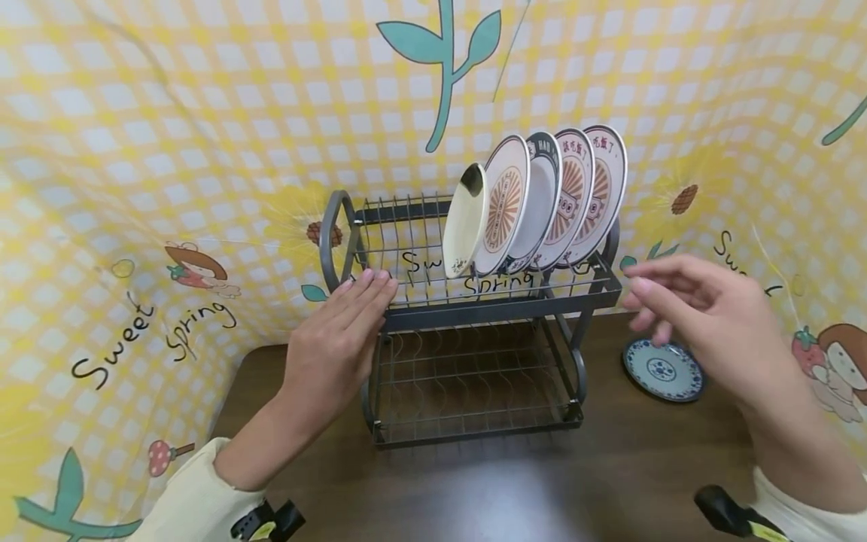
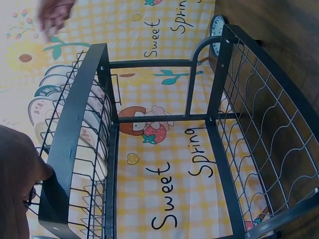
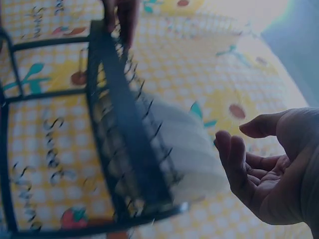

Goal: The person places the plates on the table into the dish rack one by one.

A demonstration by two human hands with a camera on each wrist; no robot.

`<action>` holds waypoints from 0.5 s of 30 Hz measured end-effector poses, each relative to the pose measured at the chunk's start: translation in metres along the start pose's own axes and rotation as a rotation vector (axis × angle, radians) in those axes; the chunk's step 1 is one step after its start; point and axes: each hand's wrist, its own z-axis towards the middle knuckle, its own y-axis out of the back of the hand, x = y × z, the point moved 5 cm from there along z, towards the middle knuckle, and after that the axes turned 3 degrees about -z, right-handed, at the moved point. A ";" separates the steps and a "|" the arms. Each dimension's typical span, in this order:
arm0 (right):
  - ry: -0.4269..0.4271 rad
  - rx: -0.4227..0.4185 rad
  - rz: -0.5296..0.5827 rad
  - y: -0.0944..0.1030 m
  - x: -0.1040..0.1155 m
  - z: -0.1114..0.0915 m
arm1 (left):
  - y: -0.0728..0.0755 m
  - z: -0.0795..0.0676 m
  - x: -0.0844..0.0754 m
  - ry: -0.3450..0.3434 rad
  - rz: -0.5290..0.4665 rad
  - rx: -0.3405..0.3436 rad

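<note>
A dark metal two-tier dish rack (image 1: 501, 307) stands on the table. My left hand (image 1: 339, 331) grips the front left bar of its upper tier, fingers over the top and thumb on the front side in the left wrist view. Several plates lean upright in the right half of that tier: a cream plate (image 1: 466, 222) with a dark patch is leftmost, followed by plates with printed rims, some with an orange sunburst (image 1: 504, 203). Off the rack's right end hovers my right hand (image 1: 704, 324), fingers loosely bent and holding nothing. Below it lies a small blue-and-white plate (image 1: 664, 369).
The lower tier (image 1: 474, 373) of the rack has wavy wire slots. Brown wooden tabletop (image 1: 474, 489) extends in front. A yellow checked cloth (image 1: 237, 113) with flower and cartoon prints covers the wall behind and both sides.
</note>
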 end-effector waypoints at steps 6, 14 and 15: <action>-0.183 0.031 0.036 0.016 -0.074 -0.019 | 0.000 0.000 -0.001 0.003 0.000 0.001; -0.375 0.147 0.237 0.019 -0.174 -0.052 | -0.001 0.000 -0.002 -0.005 0.004 0.005; -0.404 0.161 0.273 0.018 -0.184 -0.055 | -0.001 0.000 -0.002 -0.003 0.005 0.005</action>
